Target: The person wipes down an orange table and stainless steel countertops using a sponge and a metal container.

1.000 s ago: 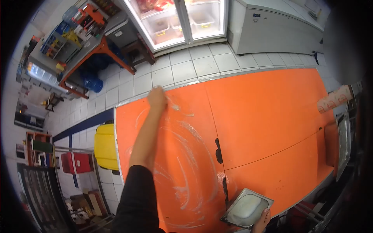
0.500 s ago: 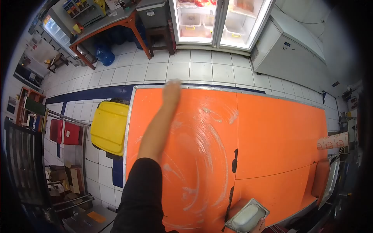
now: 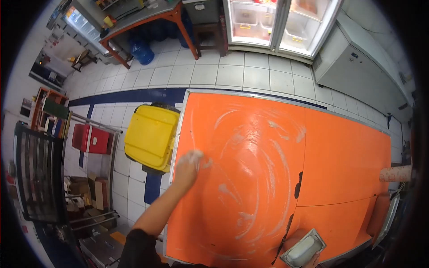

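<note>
My left hand [image 3: 187, 167] is on the left part of the orange tabletop [image 3: 344, 152], its fingers closed around a pale, whitish thing [image 3: 193, 156] blurred by motion. White, wet-looking smears [image 3: 250, 187] run in curved streaks across the surface to its right. At the lower right, my right hand [image 3: 311, 261] grips the near edge of a small rectangular metal pan [image 3: 320, 244], tilted slightly. Inside the pan is a smooth white mass [image 3: 304, 251]; whether it is solid or soft I cannot tell. Only some fingers of that hand show.
A yellow-lidded bin [image 3: 151, 137] stands against the table's left edge. Dark chipped patches [image 3: 298, 184] mark a seam in the top. A patterned roll [image 3: 395, 173] lies at the far right. Beyond are a lit glass-door fridge [image 3: 252, 22] and a chest freezer [image 3: 357, 67].
My left hand has swept from the table's far edge back toward me and to the left. The view has shifted; my right hand still holds the pan.
</note>
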The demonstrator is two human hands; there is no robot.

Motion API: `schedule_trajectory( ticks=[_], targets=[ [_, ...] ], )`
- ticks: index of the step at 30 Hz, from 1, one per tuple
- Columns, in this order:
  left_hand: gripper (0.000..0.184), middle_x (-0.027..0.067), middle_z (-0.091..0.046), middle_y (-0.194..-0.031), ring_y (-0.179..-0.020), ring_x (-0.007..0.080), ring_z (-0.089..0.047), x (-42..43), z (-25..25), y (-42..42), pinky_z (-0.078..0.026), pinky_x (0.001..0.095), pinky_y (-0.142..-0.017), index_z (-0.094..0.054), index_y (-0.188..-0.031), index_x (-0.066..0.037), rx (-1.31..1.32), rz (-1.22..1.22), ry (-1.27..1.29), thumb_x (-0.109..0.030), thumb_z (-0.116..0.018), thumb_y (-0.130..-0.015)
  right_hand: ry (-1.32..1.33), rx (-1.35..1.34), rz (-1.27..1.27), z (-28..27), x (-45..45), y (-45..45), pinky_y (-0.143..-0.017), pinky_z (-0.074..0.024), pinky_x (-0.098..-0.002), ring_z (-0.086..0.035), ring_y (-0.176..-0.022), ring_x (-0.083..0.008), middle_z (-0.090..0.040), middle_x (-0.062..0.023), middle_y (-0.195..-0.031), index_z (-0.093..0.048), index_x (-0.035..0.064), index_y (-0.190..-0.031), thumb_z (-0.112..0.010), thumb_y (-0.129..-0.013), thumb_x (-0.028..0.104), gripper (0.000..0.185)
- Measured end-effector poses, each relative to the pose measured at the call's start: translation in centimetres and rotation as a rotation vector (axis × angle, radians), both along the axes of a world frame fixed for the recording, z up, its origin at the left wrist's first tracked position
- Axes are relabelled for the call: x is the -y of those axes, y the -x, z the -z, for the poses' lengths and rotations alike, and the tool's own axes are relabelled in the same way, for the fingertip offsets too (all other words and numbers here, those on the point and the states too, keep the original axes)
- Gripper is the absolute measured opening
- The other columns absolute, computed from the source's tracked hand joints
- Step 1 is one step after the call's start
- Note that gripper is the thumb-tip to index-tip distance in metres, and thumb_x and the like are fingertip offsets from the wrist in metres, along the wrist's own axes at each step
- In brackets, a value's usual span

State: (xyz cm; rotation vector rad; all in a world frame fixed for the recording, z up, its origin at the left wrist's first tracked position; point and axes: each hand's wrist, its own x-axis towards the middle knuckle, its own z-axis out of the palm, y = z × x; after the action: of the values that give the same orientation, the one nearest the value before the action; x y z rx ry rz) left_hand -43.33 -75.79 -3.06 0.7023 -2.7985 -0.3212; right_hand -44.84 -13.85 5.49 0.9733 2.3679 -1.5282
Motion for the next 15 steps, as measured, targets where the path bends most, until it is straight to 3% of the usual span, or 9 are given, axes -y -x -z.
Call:
schedule_trajectory(
  ticks=[4,7,8,10,11,12,13,14,15],
  targets=[
    [0.021,0.0128,-0.064,-0.105,-0.096,0.0334,-0.06,10.6,1.4,10.8,-0.047,0.0449,-0.084,-0.062,-0.105,-0.011,-0.173,-0.099,0.103,-0.011,-0.049,-0.089,-0.03,0.006,-0.015,0.8,-0.5,-0.4,-0.101,-0.0459,-0.0443,-0.052,-0.123,-0.0339,-0.047,-0.024,-0.141,-0.04,-0.0078,-0.143,-0.047,-0.103,0.044,0.066],
    [0.016,0.0091,-0.064,-0.096,-0.093,0.0292,-0.062,13.8,6.3,19.6,-0.05,0.044,-0.082,-0.068,-0.094,-0.013,-0.512,-0.211,0.217,-0.016,-0.054,-0.087,-0.048,0.011,-0.037,1.5,-0.5,-0.1,-0.101,-0.046,-0.0444,-0.052,-0.123,-0.0341,-0.047,-0.0243,-0.142,-0.04,-0.0078,-0.143,-0.046,-0.103,0.045,0.067],
    [0.015,0.0066,-0.065,-0.095,-0.092,0.0249,-0.063,11.0,4.5,21.3,-0.052,0.0414,-0.078,-0.069,-0.094,-0.016,-0.372,-0.27,0.135,-0.016,-0.055,-0.086,-0.062,0.016,-0.042,1.6,-0.4,0.0,-0.101,-0.0461,-0.0444,-0.052,-0.123,-0.0342,-0.046,-0.0244,-0.142,-0.04,-0.0078,-0.143,-0.046,-0.103,0.045,0.067],
    [0.015,0.0063,-0.064,-0.102,-0.101,0.0249,-0.059,4.1,4.6,23.5,-0.046,0.0407,-0.09,-0.068,-0.092,-0.011,-0.334,-0.075,-0.241,-0.016,-0.055,-0.087,-0.078,0.028,-0.059,1.7,-0.3,0.1,-0.101,-0.0462,-0.0445,-0.052,-0.123,-0.0343,-0.046,-0.0246,-0.142,-0.04,-0.0078,-0.143,-0.046,-0.103,0.045,0.067],
    [0.013,0.0058,-0.064,-0.101,-0.102,0.0254,-0.059,-1.0,5.1,24.1,-0.045,0.0407,-0.091,-0.068,-0.092,-0.014,-0.154,-0.005,-0.106,-0.018,-0.057,-0.087,-0.081,0.03,-0.061,1.9,-0.1,0.2,-0.101,-0.0463,-0.0446,-0.052,-0.123,-0.0344,-0.046,-0.0247,-0.142,-0.04,-0.0077,-0.143,-0.046,-0.103,0.046,0.067],
    [0.012,0.0055,-0.064,-0.101,-0.102,0.0259,-0.06,-5.9,2.8,22.7,-0.045,0.0423,-0.092,-0.068,-0.091,-0.016,-0.436,0.171,-0.514,-0.015,-0.058,-0.084,-0.084,0.033,-0.065,2.0,0.1,0.3,-0.101,-0.0463,-0.0446,-0.052,-0.123,-0.0345,-0.046,-0.0248,-0.142,-0.04,-0.0077,-0.143,-0.046,-0.103,0.046,0.067],
    [0.013,0.005,-0.065,-0.1,-0.1,0.025,-0.061,-10.4,4.4,23.0,-0.047,0.042,-0.089,-0.068,-0.09,-0.018,-0.322,0.356,-0.18,-0.014,-0.059,-0.082,-0.088,0.037,-0.073,2.0,0.2,0.4,-0.101,-0.0464,-0.0447,-0.052,-0.123,-0.0345,-0.046,-0.0249,-0.142,-0.04,-0.0077,-0.143,-0.045,-0.103,0.046,0.068],
    [0.012,0.0053,-0.065,-0.097,-0.097,0.0234,-0.063,-14.7,4.0,22.5,-0.049,0.042,-0.082,-0.069,-0.09,-0.017,-0.178,0.472,-0.143,-0.017,-0.062,-0.08,-0.095,0.033,-0.074,2.0,0.3,0.2,-0.101,-0.0464,-0.0447,-0.052,-0.123,-0.0346,-0.046,-0.025,-0.142,-0.04,-0.0077,-0.144,-0.045,-0.103,0.046,0.068],
    [0.012,0.0053,-0.065,-0.097,-0.097,0.0234,-0.063,-15.2,3.2,22.8,-0.049,0.042,-0.082,-0.069,-0.09,-0.017,-0.191,0.479,-0.159,-0.017,-0.062,-0.08,-0.104,0.033,-0.074,1.7,0.2,0.1,-0.101,-0.0465,-0.0448,-0.052,-0.123,-0.0347,-0.046,-0.0251,-0.142,-0.039,-0.0077,-0.144,-0.045,-0.103,0.046,0.068]
  ],
)
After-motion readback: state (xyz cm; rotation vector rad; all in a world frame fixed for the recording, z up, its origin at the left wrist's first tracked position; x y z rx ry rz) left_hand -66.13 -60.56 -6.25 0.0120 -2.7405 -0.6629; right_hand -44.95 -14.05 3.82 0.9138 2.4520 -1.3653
